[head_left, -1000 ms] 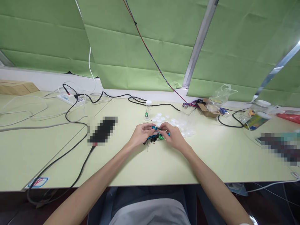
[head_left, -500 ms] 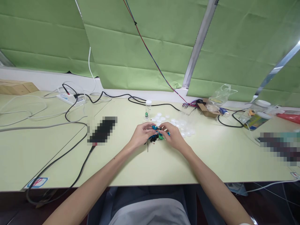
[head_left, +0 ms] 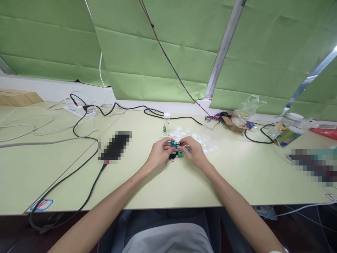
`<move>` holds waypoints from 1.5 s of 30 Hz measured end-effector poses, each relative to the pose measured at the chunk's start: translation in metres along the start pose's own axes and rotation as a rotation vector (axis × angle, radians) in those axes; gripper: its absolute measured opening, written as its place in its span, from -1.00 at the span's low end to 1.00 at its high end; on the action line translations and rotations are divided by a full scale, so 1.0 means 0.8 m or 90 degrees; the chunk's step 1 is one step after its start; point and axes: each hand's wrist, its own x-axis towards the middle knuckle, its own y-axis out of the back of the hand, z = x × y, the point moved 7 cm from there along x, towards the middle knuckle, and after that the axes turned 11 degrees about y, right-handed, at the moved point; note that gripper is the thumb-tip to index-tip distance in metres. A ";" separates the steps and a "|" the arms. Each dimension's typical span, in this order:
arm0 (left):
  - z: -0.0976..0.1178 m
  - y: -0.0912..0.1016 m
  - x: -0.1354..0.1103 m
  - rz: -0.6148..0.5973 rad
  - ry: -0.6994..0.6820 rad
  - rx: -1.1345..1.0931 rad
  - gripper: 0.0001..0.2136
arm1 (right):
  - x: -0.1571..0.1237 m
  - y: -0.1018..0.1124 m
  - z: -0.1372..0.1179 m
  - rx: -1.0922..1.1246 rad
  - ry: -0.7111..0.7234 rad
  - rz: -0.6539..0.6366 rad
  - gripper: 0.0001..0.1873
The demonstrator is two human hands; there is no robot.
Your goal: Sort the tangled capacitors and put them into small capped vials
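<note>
A small blue piece with a black end is held up between both hands, just over the table. My left hand pinches the blue side, its thumb and fingers pressed together. From the other side, my right hand closes its fingertips at the black end. Under the fingers lies a heap of small black, green and blue parts, partly covered by the hands. Behind the left hand stands a clear tube with a white cap, with something green in its bottom. Beyond the right hand are several round white caps.
A black cable runs along the table's back. A pixelated dark object lies at left, near a white power strip. At the back right are a cardboard box with plastic bags and a labelled clear jar.
My left hand has shifted very slightly while still pinching the blue piece. My right hand stays almost in place.
</note>
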 end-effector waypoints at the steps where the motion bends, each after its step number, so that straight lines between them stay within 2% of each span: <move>1: 0.001 0.000 0.000 0.003 -0.014 0.021 -0.78 | 0.000 0.000 0.001 0.006 -0.006 0.003 -0.88; 11: 0.011 0.004 -0.009 0.076 -0.194 0.367 -0.77 | -0.002 -0.002 0.009 0.070 -0.045 0.027 -0.84; 19: 0.017 0.002 -0.015 0.137 -0.246 0.538 -0.80 | -0.003 -0.004 0.013 0.095 -0.060 0.039 -0.84; 26: 0.025 0.003 -0.022 0.205 -0.299 0.574 -0.78 | -0.003 -0.004 0.012 0.114 -0.065 0.045 -0.81; 32: 0.022 0.000 -0.019 0.172 -0.356 0.519 -0.82 | -0.004 -0.004 0.014 0.132 -0.066 0.054 -0.81; 39: 0.021 0.004 -0.015 0.158 -0.310 0.444 -0.83 | -0.004 -0.005 0.017 0.185 -0.098 0.065 -0.79; 45: 0.021 0.003 -0.014 0.149 -0.305 0.425 -0.85 | -0.004 -0.006 0.022 0.217 -0.125 0.072 -0.77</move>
